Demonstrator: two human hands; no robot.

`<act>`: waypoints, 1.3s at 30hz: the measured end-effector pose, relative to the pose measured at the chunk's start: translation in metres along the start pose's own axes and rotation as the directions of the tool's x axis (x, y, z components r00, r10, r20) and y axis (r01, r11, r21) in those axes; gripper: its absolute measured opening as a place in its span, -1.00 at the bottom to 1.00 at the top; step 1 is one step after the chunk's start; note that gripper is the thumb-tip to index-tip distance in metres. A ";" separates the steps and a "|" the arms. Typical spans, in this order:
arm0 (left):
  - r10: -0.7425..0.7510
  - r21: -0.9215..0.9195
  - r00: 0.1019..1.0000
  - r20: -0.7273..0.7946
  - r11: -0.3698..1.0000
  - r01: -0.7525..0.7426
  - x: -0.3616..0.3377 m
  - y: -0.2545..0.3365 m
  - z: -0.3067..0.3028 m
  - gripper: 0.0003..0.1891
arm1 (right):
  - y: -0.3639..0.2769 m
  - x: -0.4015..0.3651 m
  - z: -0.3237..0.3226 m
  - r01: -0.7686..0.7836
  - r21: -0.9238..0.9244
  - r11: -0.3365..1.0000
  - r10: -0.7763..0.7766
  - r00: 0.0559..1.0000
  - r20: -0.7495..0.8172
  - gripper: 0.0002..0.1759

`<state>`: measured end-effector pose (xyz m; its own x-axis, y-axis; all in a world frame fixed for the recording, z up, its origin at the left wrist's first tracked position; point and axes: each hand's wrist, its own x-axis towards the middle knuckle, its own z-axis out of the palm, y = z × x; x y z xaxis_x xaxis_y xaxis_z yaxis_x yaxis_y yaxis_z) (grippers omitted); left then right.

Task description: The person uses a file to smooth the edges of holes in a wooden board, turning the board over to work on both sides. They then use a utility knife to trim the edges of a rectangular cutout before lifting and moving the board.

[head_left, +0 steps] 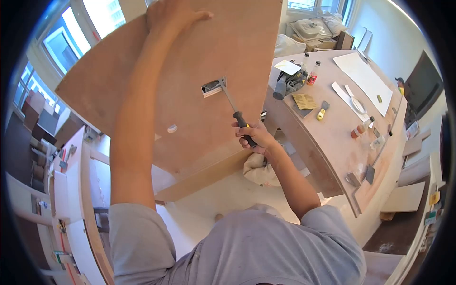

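A large brown wooden panel [190, 118] stands tilted before me, with a small rectangular cutout [211, 88] in its face. My left hand [172, 15] holds the panel near its upper edge, thumb stretched across the face; the other fingers are partly outside the view. In my right hand [254, 135] is a hand file [229, 99] with a black and yellow handle, my fingers wrapped round it. Its long grey metal blade reaches up to the right side of the cutout, where the tip overlaps the opening. Below lies a small round pale spot or hole [172, 128].
To the right, a wooden worktable [327, 137] bears a yellow-handled scraper [323, 110], sandpaper [304, 101], a dark power tool [290, 81], bottles [313, 73] and a white sheet [363, 71]. A beige sack [260, 169] lies under the panel. Another bench [78, 190] runs along the left.
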<state>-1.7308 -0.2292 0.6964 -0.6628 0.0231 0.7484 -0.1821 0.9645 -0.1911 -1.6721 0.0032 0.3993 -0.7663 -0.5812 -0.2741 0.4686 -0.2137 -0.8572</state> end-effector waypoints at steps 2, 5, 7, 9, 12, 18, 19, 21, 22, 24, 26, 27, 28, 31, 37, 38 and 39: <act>0.041 0.029 0.996 -0.082 0.999 -0.039 -0.001 -0.002 0.004 -0.09 | -0.021 -0.011 0.014 0.013 0.098 0.995 -0.023 0.994 0.105 -0.76; 0.038 0.053 0.995 -0.087 0.998 -0.034 -0.005 0.001 -0.001 -0.08 | -0.055 -0.031 0.023 0.012 0.218 0.976 -0.041 0.991 0.128 -0.70; 0.019 0.042 1.000 -0.021 0.999 -0.018 -0.008 0.008 -0.011 -0.09 | -0.078 -0.056 0.037 0.054 0.195 0.979 -0.075 0.992 0.102 -0.75; -0.006 0.019 0.997 0.079 1.000 0.004 -0.013 0.017 -0.031 -0.10 | -0.091 -0.065 0.034 0.062 0.222 0.973 -0.098 0.983 0.155 -0.78; -0.077 -0.018 0.997 -0.024 0.997 0.076 -0.018 0.029 -0.039 -0.31 | -0.115 -0.080 0.031 -0.059 0.431 0.901 -0.056 0.967 0.248 -0.85; -0.034 -0.054 0.998 -0.061 0.998 0.031 -0.025 0.032 -0.043 -0.32 | -0.120 -0.066 0.047 -0.128 0.595 0.793 -0.062 0.956 0.288 -0.90; -0.038 -0.058 0.998 -0.051 0.998 0.035 -0.028 0.032 -0.043 -0.32 | -0.117 -0.048 0.047 -0.137 0.607 0.782 -0.059 0.955 0.292 -0.91; -0.027 -0.061 0.998 -0.052 0.998 0.024 -0.026 0.033 -0.047 -0.33 | -0.104 0.007 0.044 -0.092 0.569 0.817 -0.080 0.960 0.270 -0.93; 0.005 -0.048 0.995 -0.096 0.999 -0.010 -0.029 0.034 -0.048 -0.33 | -0.104 0.015 0.051 -0.072 0.550 0.832 -0.089 0.961 0.261 -0.93; 0.035 -0.010 0.982 -0.185 0.999 -0.038 -0.034 0.032 -0.045 -0.34 | -0.100 0.007 0.048 -0.018 0.446 0.895 -0.055 0.987 0.151 -0.92; 0.023 -0.053 0.995 -0.095 0.998 -0.028 -0.022 0.023 -0.043 -0.33 | -0.095 -0.035 0.053 0.034 0.314 0.949 -0.072 0.991 0.111 -0.88; 0.021 -0.081 0.999 -0.041 0.996 -0.024 -0.021 0.020 -0.039 -0.33 | -0.096 -0.064 0.052 0.069 0.244 0.967 -0.100 0.988 0.117 -0.85; 0.020 -0.076 0.999 -0.049 0.997 -0.024 -0.022 0.019 -0.036 -0.32 | -0.098 -0.072 0.045 0.057 0.226 0.973 -0.090 0.986 0.140 -0.84; 0.025 -0.066 0.996 -0.089 0.997 -0.031 -0.023 0.022 -0.036 -0.31 | -0.107 -0.067 0.043 0.049 0.234 0.971 -0.081 0.988 0.131 -0.84; 0.004 -0.074 0.999 -0.045 0.997 -0.007 -0.017 0.017 -0.034 -0.31 | -0.110 -0.039 0.058 0.067 0.168 0.984 -0.088 0.988 0.124 -0.81; 0.011 -0.086 0.996 -0.084 0.996 -0.019 -0.015 0.014 -0.028 -0.31 | -0.109 -0.059 0.059 0.076 0.155 0.985 -0.091 0.992 0.092 -0.78; 0.025 -0.101 0.994 -0.110 0.994 -0.036 -0.017 0.013 -0.022 -0.31 | -0.110 -0.075 0.055 0.032 0.184 0.982 -0.062 0.986 0.158 -0.77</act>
<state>-1.7057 -0.2117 0.6949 -0.5831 0.0757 0.8089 -0.0837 0.9848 -0.1525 -1.6419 0.0275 0.5382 -0.7147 -0.6835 -0.1484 0.5169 -0.3733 -0.7704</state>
